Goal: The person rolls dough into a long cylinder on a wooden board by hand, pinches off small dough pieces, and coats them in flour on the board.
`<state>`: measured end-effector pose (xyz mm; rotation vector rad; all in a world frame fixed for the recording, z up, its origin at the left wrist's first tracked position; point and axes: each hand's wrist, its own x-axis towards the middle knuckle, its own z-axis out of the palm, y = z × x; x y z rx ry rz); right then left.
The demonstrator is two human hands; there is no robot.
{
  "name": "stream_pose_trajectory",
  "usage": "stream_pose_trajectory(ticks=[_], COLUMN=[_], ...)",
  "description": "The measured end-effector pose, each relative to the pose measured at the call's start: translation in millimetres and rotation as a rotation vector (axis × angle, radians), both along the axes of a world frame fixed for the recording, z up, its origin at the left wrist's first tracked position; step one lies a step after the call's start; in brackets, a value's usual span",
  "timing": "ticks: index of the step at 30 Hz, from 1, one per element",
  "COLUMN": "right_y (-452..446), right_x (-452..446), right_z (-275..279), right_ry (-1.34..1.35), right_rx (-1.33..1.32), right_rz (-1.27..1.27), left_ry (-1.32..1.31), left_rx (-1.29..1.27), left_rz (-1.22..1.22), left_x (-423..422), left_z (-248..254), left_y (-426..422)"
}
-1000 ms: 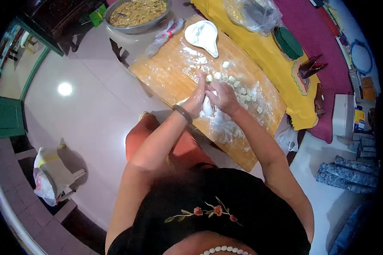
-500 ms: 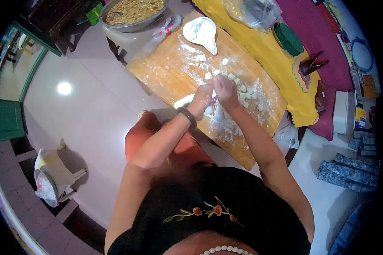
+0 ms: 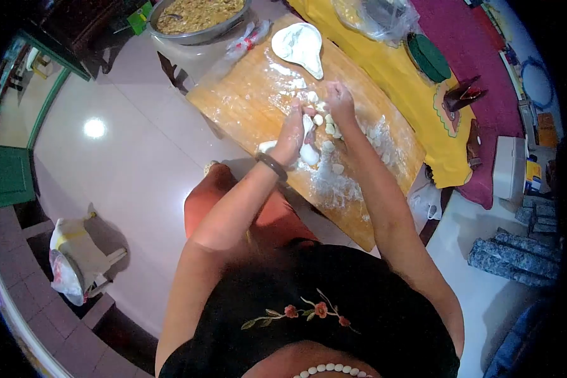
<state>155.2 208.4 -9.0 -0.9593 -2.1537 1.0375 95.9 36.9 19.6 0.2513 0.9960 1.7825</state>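
Note:
My left hand (image 3: 290,135) stands on its edge over the floured wooden board (image 3: 233,101), closed around a strip of white dough (image 3: 307,128) that shows beside the palm and thumb. A rounded dough end (image 3: 309,155) lies by the heel of this hand, and another dough end (image 3: 267,146) shows left of the wrist. My right hand (image 3: 340,106) is apart from the left, low over the board, its fingers loosely bent and slightly blurred. Several small cut dough pieces (image 3: 329,128) lie between the hands, some partly hidden by the right hand and forearm.
A pear-shaped white dish of flour (image 3: 297,47) stands at the board's far end. A metal basin of filling (image 3: 198,22) with a spoon is at the upper left. Along the right runs a yellow cloth (image 3: 372,69) with a green round lid (image 3: 428,58). A stool (image 3: 88,255) stands lower left.
My hands have parted; the right has moved forward and slightly right. The small dough pieces that lay spread on the right now sit farther left, nearer my left hand.

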Motion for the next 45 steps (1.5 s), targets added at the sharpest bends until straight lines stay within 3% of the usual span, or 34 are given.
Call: stream_pose_trajectory(ticks=[4,7,11,14,16,18,21,24,28,29,33,36,37,38,40,41,42,44,45], right_y=[-44,-80,-107,-101,-94,-85,-85,-84,-90,-90,-85,-73,-63,-56,-39,-35,-37,-27,-30], right_x=[20,39,49,50,50,46,54,53,42,40,38,37,31,35,31,19,23,0,-7], right_z=[51,58,81,82,69,61,73,74,86,86,76,64,58,56,62,59,51,40,37], right_ry=[-0.112,0.133,-0.029,-0.059,-0.007,0.178,-0.053,-0.031,0.089,0.074,0.023,-0.138,-0.318,-0.363,-0.434,-0.29,-0.209,-0.003,-0.052], right_rx=[-0.054,-0.005,0.223,0.154,0.142,0.266,0.148,0.406,0.574,0.499,0.434,0.336,0.529,0.462,0.352,0.323,0.313,0.316,0.174], right_rz=[-0.025,0.295,0.506,0.517,0.422,0.335,0.26,0.355,0.383,0.36,0.287,0.153,0.053,0.009,-0.04,-0.026,0.029,0.136,0.127], left_ry=[0.002,0.003,-0.106,0.034,-0.043,-0.049,0.028,-0.041,0.055,-0.009,0.139,0.73,0.819,0.908,1.152,0.721,0.101,0.115,0.06], left_rx=[-0.004,-0.018,-0.051,-0.094,0.109,0.024,-0.051,-0.045,0.035,-0.015,-0.009,-0.137,-0.064,0.008,0.057,-0.066,-0.105,-0.122,-0.103], left_rz=[0.022,-0.017,-0.137,-0.006,-0.189,-0.355,-0.274,-0.3,-0.268,-0.246,-0.109,-0.174,-0.138,-0.097,0.191,0.202,0.114,0.097,0.124], left_x=[2,3,8,10,6,7,20,16,16,16,21,19,26,33,31,17,6,-9,-14], left_z=[-10,0,22,-20,40,-2,4,25,24,27,20,15,10,5,11,-8,18,17,17], left_y=[5,2,-7,13,-16,-4,-4,-9,-9,-10,-10,-12,-9,-6,4,5,-9,-6,-3])
